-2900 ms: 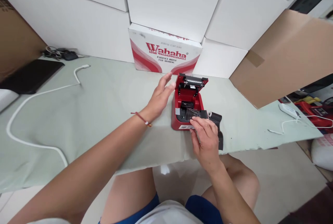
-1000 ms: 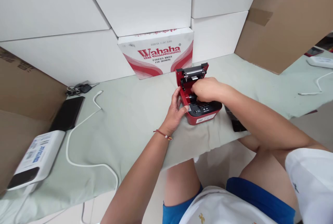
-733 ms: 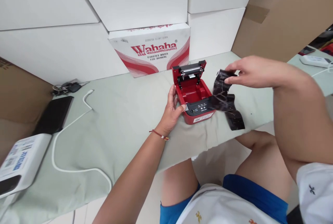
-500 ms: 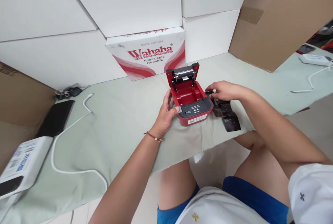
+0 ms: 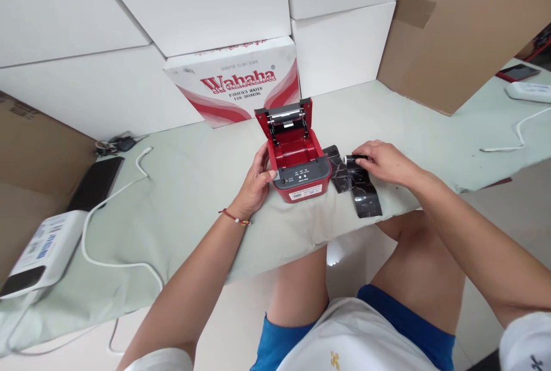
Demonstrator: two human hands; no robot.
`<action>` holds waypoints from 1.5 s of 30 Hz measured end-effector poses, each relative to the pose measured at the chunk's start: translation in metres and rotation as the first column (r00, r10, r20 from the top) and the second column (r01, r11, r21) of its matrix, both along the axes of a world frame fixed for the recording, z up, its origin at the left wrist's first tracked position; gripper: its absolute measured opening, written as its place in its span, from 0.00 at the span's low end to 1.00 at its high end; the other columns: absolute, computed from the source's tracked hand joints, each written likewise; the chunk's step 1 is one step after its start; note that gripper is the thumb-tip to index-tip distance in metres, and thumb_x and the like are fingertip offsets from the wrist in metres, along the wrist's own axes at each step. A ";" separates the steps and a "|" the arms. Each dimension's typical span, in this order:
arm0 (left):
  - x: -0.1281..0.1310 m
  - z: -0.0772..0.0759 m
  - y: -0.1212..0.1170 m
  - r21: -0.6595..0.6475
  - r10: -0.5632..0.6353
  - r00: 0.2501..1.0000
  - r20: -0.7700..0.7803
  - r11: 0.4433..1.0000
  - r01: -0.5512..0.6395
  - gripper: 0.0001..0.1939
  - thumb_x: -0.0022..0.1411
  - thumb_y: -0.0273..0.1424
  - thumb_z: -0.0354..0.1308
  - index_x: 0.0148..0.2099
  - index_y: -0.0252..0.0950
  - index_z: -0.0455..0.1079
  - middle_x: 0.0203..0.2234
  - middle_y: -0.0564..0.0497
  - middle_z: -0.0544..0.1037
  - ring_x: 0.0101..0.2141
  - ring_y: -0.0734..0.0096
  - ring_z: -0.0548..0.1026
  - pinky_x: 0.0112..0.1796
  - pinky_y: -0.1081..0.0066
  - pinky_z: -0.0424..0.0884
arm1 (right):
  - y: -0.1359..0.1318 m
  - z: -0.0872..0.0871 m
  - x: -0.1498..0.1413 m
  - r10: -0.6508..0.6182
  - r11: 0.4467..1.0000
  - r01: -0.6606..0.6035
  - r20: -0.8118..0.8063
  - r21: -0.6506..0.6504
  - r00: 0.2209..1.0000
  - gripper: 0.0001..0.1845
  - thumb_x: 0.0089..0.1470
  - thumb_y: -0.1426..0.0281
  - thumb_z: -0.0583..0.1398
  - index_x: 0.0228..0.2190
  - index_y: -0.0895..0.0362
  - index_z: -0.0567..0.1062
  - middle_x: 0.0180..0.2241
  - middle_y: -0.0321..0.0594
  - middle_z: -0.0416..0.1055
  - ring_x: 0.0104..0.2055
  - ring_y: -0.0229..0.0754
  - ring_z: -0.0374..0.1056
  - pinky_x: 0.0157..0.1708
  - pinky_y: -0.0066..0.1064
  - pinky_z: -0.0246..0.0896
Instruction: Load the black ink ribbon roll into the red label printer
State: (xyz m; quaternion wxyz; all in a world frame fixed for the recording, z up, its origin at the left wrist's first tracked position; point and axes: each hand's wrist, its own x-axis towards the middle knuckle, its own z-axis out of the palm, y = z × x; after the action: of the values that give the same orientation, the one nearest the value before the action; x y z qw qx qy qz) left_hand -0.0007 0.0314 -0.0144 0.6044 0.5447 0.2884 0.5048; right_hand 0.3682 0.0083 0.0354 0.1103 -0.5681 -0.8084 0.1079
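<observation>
A small red label printer (image 5: 297, 153) stands on the cloth with its lid (image 5: 284, 115) raised and its red roll bay holding nothing. My left hand (image 5: 255, 184) grips the printer's left side, thumb at the front corner of its dark control panel. My right hand (image 5: 383, 161) pinches the end of a small black roll (image 5: 356, 159) with a white core. A black shiny strip (image 5: 367, 197) trails from under the roll towards the table's front edge. Between roll and printer lies another black strip (image 5: 336, 170), creased and flat.
A Wahaha box (image 5: 241, 84) stands behind the printer against white boxes (image 5: 344, 43). Cardboard boxes rise at both sides, the right one (image 5: 456, 32) nearer the back. At left are a white cable (image 5: 116, 265), a black tablet-like slab (image 5: 97, 184), keys (image 5: 116, 144) and a white device (image 5: 45, 250).
My right hand pulled black material out of the printer bay, set it down on the right, and moved onto the small roll. My left hand came to the printer and stays there.
</observation>
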 end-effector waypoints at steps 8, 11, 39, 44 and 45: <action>0.002 -0.005 0.002 0.025 0.025 0.999 0.025 0.999 -0.026 0.45 0.57 0.46 0.76 0.73 0.48 0.67 0.76 0.47 0.66 0.78 0.41 0.57 0.75 0.44 0.58 | -0.019 0.032 0.026 0.039 0.990 -0.040 -0.011 -0.137 0.999 0.19 0.62 0.61 0.63 0.50 0.53 0.87 0.46 0.48 0.85 0.50 0.59 0.79 0.53 0.49 0.75; 0.003 -0.006 0.002 0.018 0.008 1.000 0.030 1.000 -0.009 0.44 0.58 0.45 0.75 0.74 0.49 0.66 0.77 0.48 0.65 0.78 0.42 0.57 0.75 0.44 0.56 | -0.042 0.081 0.053 0.063 0.959 -0.126 -0.240 -0.254 0.969 0.24 0.59 0.47 0.69 0.51 0.45 0.87 0.48 0.43 0.86 0.42 0.54 0.81 0.41 0.44 0.77; 0.001 -0.005 -0.014 -0.022 -0.018 1.000 -0.010 1.000 0.017 0.47 0.65 0.46 0.71 0.79 0.52 0.54 0.81 0.48 0.55 0.80 0.44 0.51 0.77 0.45 0.53 | 0.045 0.081 -0.169 0.076 0.993 -0.050 0.268 -0.105 0.960 0.23 0.61 0.75 0.61 0.55 0.47 0.83 0.49 0.48 0.86 0.44 0.58 0.82 0.38 0.41 0.72; 0.000 0.005 -0.017 -0.034 -0.032 0.999 -0.035 0.999 0.031 0.48 0.65 0.47 0.71 0.80 0.52 0.53 0.80 0.47 0.56 0.79 0.42 0.52 0.77 0.44 0.54 | 0.043 0.073 -0.158 0.061 0.989 -0.051 0.070 -0.137 0.996 0.21 0.66 0.69 0.60 0.57 0.46 0.83 0.55 0.46 0.84 0.51 0.59 0.82 0.47 0.47 0.77; 0.000 0.007 -0.018 -0.040 -0.032 0.999 -0.040 0.999 0.031 0.48 0.65 0.47 0.71 0.80 0.52 0.53 0.80 0.47 0.56 0.79 0.41 0.53 0.76 0.43 0.54 | 0.038 0.073 -0.152 0.084 0.989 -0.090 -0.052 -0.122 0.995 0.21 0.67 0.68 0.59 0.56 0.46 0.83 0.57 0.44 0.84 0.54 0.58 0.82 0.51 0.48 0.77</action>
State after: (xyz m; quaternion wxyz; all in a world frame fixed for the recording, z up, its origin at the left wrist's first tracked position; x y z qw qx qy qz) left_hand -0.0010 0.0133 -0.0072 0.6169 0.5473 0.3019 0.4782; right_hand 0.2160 0.0460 0.1081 0.0888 -0.5354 -0.8213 0.1757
